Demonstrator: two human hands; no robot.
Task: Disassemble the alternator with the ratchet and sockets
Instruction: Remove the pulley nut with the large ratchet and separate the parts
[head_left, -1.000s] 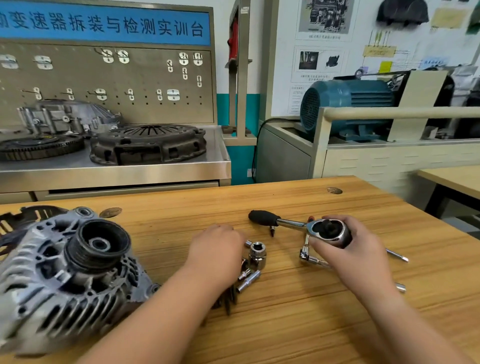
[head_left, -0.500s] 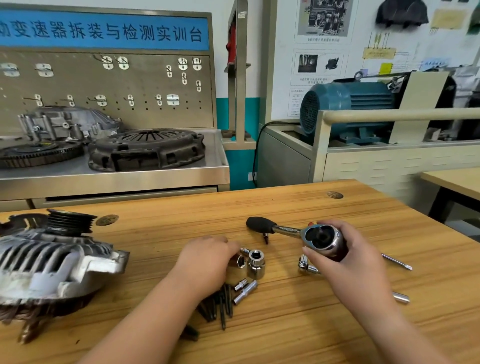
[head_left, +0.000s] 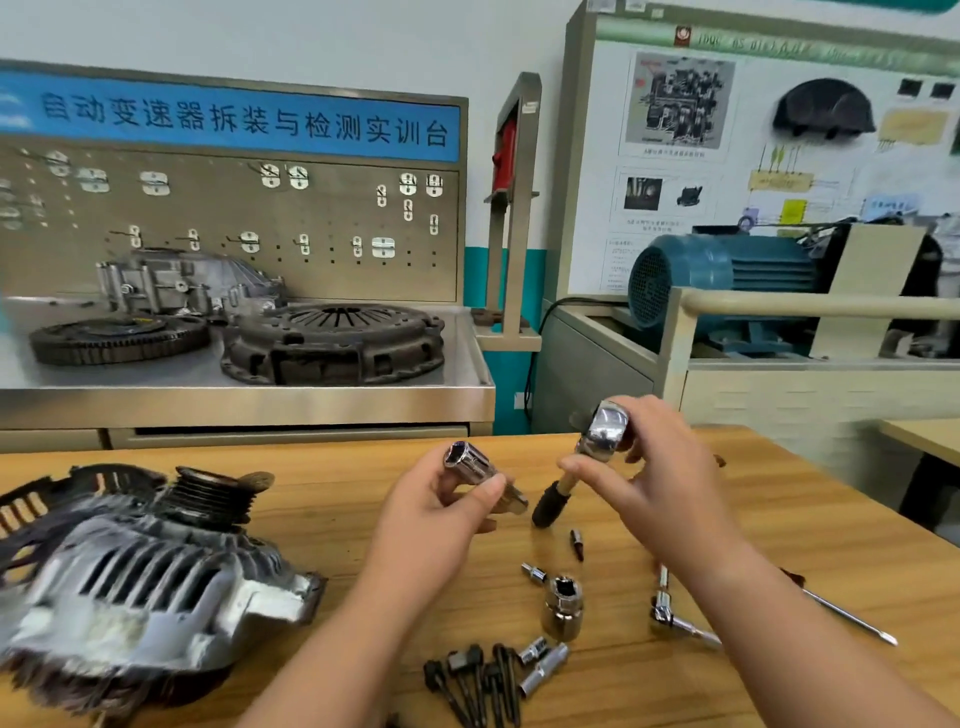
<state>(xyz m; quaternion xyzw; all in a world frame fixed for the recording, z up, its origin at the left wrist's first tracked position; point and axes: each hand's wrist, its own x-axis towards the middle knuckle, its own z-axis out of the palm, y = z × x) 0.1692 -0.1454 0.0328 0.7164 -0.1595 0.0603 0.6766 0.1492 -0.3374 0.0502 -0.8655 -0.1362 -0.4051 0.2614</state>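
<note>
**Socket and ratchet come up off the table, not yet joined**

On the pale wooden table (head_left: 779, 525), nearest the camera, lie a bundle of long dark bolts (head_left: 480, 680), two small chrome adapters (head_left: 540, 660) and a squat chrome socket standing on end (head_left: 563, 605). A chrome universal-joint extension (head_left: 670, 618) lies just to their right. To the left, well apart from the hands, the grey finned cast-aluminium alternator (head_left: 145, 587) rests on its side, its black ribbed pulley (head_left: 208, 501) pointing away.

Above the wood, the left hand (head_left: 431, 514) pinches a long chrome socket (head_left: 465, 462) between thumb and fingers, open end up. The right hand (head_left: 660, 483) curls round the head of the chrome ratchet (head_left: 605, 434), whose black grip hangs down toward the table.

A second ago both hands were low among the loose tools and the ratchet lay flat. Now both pieces are raised and near each other. Fitting the socket to the drive looks like the step in hand, and no fastener is touched yet.

The ratchet's drive square is hidden behind fingers. The alternator is blurred and cut off at the left edge, so I cannot tell which fasteners remain on it. Beyond, a steel bench carries a rusty round clutch cover (head_left: 332, 343).
</note>
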